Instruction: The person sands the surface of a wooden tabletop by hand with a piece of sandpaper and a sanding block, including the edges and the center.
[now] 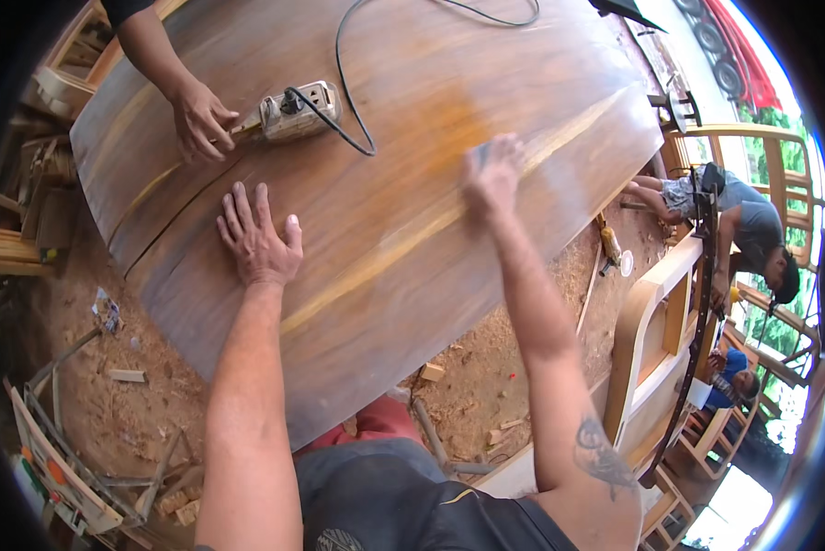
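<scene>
My left hand point(260, 236) lies flat with its fingers spread on the large brown wooden tabletop point(376, 354). Farther right, my right hand point(493, 180) presses on the same surface, slightly blurred. Its fingers are closed on a small blue-grey piece of sandpaper point(480, 153), mostly hidden under them. An orange dusty patch point(449, 129) spreads over the wood beside that hand. A pale grain streak runs slantwise between my hands, and a dark crack point(178, 216) crosses the board left of my left hand.
Another person's hand point(203, 119) hovers by a white socket box point(300, 110) with a dark cord point(341, 55) on the tabletop. Shavings and wood scraps point(433, 372) litter the floor. Wooden frames point(647, 317) stand at right, where two people point(748, 220) work.
</scene>
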The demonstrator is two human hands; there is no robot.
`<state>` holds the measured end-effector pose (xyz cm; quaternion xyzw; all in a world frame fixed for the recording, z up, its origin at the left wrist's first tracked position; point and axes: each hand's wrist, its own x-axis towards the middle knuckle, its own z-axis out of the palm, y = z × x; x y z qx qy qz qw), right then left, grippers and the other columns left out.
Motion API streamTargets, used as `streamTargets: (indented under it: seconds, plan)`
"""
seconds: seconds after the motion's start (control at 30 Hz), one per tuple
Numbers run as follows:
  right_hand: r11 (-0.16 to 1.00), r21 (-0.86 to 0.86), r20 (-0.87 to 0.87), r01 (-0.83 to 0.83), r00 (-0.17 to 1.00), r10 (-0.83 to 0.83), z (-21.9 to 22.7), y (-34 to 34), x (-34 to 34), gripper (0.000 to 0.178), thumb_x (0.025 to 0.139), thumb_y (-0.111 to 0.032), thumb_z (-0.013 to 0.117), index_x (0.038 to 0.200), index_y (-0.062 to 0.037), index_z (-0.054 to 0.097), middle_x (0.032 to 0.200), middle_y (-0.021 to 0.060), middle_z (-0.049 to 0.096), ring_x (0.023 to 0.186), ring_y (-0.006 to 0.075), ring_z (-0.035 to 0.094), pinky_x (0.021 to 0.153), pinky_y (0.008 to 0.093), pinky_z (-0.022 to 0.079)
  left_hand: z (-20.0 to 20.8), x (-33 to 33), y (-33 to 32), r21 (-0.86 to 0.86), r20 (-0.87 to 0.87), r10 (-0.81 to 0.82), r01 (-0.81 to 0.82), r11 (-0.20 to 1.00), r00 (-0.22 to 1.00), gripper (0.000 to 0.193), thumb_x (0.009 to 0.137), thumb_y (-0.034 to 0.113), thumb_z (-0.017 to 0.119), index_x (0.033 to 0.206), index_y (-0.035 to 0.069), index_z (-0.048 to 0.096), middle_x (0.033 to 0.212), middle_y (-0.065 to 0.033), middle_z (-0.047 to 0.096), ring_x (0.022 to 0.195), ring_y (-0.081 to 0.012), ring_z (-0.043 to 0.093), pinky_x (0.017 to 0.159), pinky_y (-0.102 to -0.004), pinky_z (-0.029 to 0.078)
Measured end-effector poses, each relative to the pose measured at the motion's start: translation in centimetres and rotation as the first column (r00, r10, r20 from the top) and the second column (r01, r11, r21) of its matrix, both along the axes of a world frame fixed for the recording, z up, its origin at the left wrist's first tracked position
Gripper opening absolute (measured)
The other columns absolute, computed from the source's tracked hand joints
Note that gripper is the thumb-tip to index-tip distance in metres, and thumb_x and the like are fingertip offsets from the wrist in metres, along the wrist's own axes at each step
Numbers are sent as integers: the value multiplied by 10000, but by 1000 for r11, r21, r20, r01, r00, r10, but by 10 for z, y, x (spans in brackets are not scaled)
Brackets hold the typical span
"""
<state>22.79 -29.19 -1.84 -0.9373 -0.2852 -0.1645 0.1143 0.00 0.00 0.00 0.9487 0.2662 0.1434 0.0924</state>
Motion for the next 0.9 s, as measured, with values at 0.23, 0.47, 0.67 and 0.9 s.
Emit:
streamTargets:
  seconds: [0.23, 0.47, 0.67, 0.9]
  plan:
    - [904, -103, -362, -415, 862, 355, 44, -5, -134, 908, 929, -542, 603, 1533, 85, 344, 1588, 338, 338, 1516, 512, 259, 1244, 607, 201, -3, -6, -28, -29, -6, -1, 0, 1000, 1000, 765, 939, 436, 591, 1603, 155, 339, 1683, -204, 263, 1536, -436, 246, 1234, -619, 182]
    - [949, -164, -246, 269, 920, -304, 42, -56, 98, 899, 1011, -588, 494, 1554, 100, 298, 1639, 333, 258, 1521, 506, 251, 1268, 556, 154, -3, 3, -22, -20, 5, -3, 3, 1000, 1000, 767, 913, 455, 601, 1581, 149, 379, 1679, -211, 274, 1530, -444, 257, 1235, -636, 180]
    - [960, -26, -302, -280, 918, 259, 23, 43, -137, 945, 901, -583, 603, 1509, 102, 369, 1579, 353, 346, 1506, 516, 286, 1229, 626, 217, 1, -5, -6, 27, -31, 1, -1, 1000, 1000, 760, 934, 440, 597, 1591, 145, 354, 1680, -202, 268, 1535, -439, 248, 1232, -632, 194]
    - [986, -137, -147, 94, 983, -114, 26, -14, 75, 847, 1009, -565, 507, 1513, 104, 380, 1624, 333, 294, 1537, 477, 244, 1264, 550, 181, 8, 3, 0, 30, -24, 0, 0, 1000, 1000, 770, 917, 455, 594, 1585, 144, 370, 1680, -209, 268, 1539, -438, 241, 1245, -625, 165]
